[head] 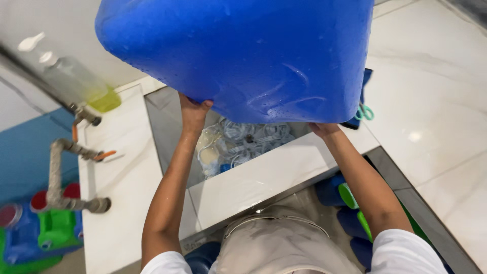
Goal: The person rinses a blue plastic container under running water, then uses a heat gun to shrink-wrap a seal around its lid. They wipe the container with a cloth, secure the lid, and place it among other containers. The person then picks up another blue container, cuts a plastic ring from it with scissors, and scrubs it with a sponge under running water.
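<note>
Blue plastic tub [238, 56], large and wet with drops on its outer skin, fills the upper middle of the frame; it is lifted and tilted above a sunken basin lined with grey stone [162, 127]. Both arms reach up to it from the bottom of the frame. The left hand [194, 112] presses against the lower left edge of the tub, the fingers bent over the rim, so it is holding the tub. The right hand [323, 129] supports the lower right edge from beneath; only its heel and wrist show, the fingers are hidden behind the tub, but it carries the tub as well.

Under the tub, in the centre of the frame, the basin contains a heap of clear plastic pieces [243, 142], shining and wet, with something small and blue among them. I cannot tell if anything falls from the tub at this moment. As I judge it, the tub is already raised and tipped over the basin, and setting it down is not yet done.

White marble counter [116, 203] surrounds the basin. At the left of the frame stands a grey pipe with an orange valve handle [76, 152]. At the upper left lies a clear bottle with yellow-green liquid and a white pump [76, 81]. At the lower left sit green and blue plastic containers with red lids [40, 228]. Small turquoise scissors [363, 112] lie just beside the right edge of the tub.
</note>
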